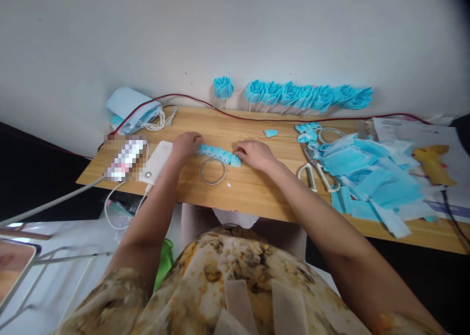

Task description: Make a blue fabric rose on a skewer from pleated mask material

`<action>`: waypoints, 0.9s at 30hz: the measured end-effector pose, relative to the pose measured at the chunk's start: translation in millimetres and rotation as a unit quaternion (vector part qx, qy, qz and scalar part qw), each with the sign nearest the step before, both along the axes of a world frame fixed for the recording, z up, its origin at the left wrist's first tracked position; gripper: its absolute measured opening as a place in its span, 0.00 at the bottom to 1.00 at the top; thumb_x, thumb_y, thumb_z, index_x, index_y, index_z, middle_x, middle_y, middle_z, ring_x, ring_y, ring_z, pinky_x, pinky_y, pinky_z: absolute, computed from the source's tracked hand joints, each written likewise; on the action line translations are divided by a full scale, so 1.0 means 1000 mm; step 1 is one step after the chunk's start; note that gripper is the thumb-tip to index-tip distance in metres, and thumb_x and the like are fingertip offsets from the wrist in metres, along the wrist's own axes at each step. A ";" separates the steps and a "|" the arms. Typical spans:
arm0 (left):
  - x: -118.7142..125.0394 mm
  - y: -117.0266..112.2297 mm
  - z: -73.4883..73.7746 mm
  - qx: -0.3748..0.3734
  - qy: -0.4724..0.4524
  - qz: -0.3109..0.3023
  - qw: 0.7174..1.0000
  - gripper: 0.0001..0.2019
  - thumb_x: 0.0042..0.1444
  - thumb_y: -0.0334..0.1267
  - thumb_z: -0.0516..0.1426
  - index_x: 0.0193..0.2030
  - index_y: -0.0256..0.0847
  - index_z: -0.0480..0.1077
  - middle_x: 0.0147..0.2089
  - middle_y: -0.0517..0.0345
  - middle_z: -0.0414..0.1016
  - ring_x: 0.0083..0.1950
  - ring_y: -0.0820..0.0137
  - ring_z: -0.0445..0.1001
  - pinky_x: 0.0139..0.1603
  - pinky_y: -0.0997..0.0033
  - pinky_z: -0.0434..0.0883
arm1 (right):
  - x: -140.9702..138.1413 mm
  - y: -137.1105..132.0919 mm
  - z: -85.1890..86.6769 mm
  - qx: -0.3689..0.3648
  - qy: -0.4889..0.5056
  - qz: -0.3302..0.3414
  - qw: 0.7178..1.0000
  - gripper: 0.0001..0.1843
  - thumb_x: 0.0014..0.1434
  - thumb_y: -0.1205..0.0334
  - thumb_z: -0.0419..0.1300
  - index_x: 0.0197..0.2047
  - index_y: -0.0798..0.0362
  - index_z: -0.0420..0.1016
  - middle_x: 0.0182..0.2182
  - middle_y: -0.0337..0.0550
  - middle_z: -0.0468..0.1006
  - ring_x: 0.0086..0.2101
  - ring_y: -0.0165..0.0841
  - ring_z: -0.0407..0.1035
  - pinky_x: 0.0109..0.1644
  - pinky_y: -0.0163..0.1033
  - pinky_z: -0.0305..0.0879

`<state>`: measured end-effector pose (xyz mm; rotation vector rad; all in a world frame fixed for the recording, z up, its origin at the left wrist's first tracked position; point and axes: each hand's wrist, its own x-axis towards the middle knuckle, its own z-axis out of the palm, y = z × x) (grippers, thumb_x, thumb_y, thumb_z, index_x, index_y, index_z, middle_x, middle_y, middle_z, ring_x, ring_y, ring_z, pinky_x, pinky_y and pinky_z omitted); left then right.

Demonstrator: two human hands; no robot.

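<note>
A row of overlapping light-blue folded fabric petals (219,155) lies across the table between my hands. My left hand (186,145) is at the row's left end, its fingers bent down and closed on the end petals. At the right end, my right hand (255,154) has its thumb and fingers drawn together at the last petals. The exact grip of the fingertips is partly hidden. Just below the row lies a thin wire ring (212,172). A small white scrap (229,184) sits near it.
Blue fabric roses (290,94) on sticks stand along the wall. To the right lie scissors (312,171), a heap of blue fabric pieces (374,166) and a yellow glue gun (433,164). A white power bank-like block (158,159) and blue sheets (130,105) are at left.
</note>
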<state>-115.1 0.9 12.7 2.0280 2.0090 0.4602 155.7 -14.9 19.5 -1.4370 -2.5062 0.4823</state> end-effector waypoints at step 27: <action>0.026 -0.099 0.016 0.015 -0.065 -0.230 0.971 0.09 0.65 0.37 0.58 0.43 0.39 0.80 0.39 0.52 0.79 0.41 0.64 0.75 0.45 0.66 0.69 | 0.013 -0.086 -0.004 -0.050 0.081 0.094 0.991 0.06 0.68 0.63 0.63 0.46 0.47 0.81 0.48 0.43 0.84 0.50 0.40 0.76 0.51 0.42 0.67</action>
